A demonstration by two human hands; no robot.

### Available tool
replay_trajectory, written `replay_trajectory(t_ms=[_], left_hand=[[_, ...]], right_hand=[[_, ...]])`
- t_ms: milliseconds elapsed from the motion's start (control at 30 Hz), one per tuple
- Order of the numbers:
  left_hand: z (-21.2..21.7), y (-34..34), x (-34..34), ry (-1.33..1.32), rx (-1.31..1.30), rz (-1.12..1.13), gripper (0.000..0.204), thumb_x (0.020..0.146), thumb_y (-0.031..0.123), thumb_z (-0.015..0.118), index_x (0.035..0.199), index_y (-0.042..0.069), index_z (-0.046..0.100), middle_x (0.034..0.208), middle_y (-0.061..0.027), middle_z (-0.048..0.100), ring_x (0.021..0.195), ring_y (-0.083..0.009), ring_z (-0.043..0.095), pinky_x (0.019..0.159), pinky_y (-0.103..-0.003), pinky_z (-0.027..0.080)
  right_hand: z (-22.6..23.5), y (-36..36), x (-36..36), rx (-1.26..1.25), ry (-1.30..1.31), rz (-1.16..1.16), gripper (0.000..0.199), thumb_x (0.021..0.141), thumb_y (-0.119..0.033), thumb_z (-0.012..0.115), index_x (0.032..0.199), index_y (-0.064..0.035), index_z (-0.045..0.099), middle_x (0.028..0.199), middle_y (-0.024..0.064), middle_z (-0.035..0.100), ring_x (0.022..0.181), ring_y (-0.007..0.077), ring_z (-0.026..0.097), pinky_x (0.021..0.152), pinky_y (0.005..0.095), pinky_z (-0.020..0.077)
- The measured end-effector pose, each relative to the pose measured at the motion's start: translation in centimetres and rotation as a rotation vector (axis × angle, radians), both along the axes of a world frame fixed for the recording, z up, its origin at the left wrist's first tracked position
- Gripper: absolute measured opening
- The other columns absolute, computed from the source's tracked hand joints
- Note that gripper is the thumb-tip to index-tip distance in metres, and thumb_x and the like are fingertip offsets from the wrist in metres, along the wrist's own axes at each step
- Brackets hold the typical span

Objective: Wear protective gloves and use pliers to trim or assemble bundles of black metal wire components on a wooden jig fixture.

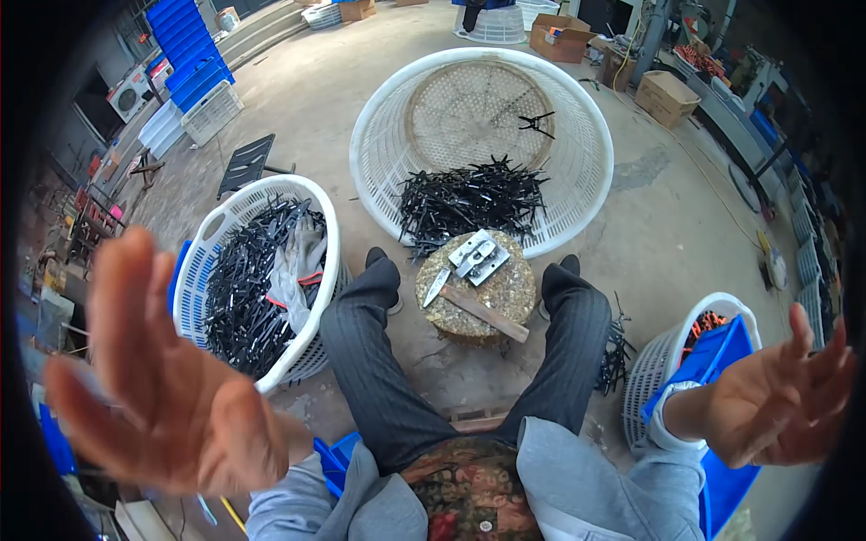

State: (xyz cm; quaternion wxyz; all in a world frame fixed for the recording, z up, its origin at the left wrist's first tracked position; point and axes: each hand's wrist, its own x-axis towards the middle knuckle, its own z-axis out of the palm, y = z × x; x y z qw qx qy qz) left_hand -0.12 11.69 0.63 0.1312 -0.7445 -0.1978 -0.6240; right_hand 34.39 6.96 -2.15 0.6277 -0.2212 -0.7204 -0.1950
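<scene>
On the concrete floor (667, 248), among white baskets (579, 135), stood a round speckled block (514, 290) bearing a metal fixture (480, 258), a blade (436, 288) and a wooden strip (489, 316).

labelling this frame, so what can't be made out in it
All in the head view:
- Left hand: fingers blurred.
- Black pieces in the left basket: some hidden under the gloves.
- Orange pieces in the right basket: partly hidden by blue plastic.
- Lone black piece in the big basket: too small to identify.
- Patterned top: cut off by the lower edge.
</scene>
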Motion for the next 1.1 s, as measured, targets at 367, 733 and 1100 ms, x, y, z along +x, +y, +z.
replay_trajectory(t_ms=[367, 733, 1100], left_hand=[[-29.9, -2.9, -12.5, -0.127, -1.046, 0.725, 0.017, 0.079, -0.004, 0.056, 0.093, -0.001, 0.065, 0.099, -0.0141, 0.064, 0.094, -0.0272, 0.061, 0.082, -0.032, 0.047], [-32.5, 6.1, -20.4, -0.068, -1.367, 0.690, 0.020, 0.078, 0.018, 0.065, 0.086, 0.000, 0.066, 0.075, -0.0105, 0.066, 0.068, -0.0218, 0.061, 0.065, -0.032, 0.046], [-21.5, 5.3, -6.5, -1.261, -1.105, -1.276, 0.044, 0.093, 0.017, 0.047, 0.133, 0.003, 0.036, 0.133, -0.0109, 0.046, 0.125, -0.0256, 0.042, 0.107, -0.045, 0.028]], right_hand=[[-23.8, 1.5, -10.0, -1.367, 0.032, 0.191, 0.016, 0.081, 0.005, 0.055, 0.094, 0.0004, 0.062, 0.089, 0.0139, 0.064, 0.078, 0.0252, 0.064, 0.071, 0.0298, 0.0489], [-27.6, 3.4, -14.3, -1.408, -0.593, 0.443, 0.018, 0.080, -0.007, 0.058, 0.098, -0.0028, 0.061, 0.086, 0.0137, 0.060, 0.080, 0.0334, 0.059, 0.066, 0.0378, 0.0477], [-25.4, 6.1, -17.4, -1.926, 0.658, 1.310, 0.057, 0.091, -0.041, 0.051, 0.133, -0.0045, 0.039, 0.130, 0.0134, 0.048, 0.123, 0.0228, 0.043, 0.102, 0.0354, 0.0323]])
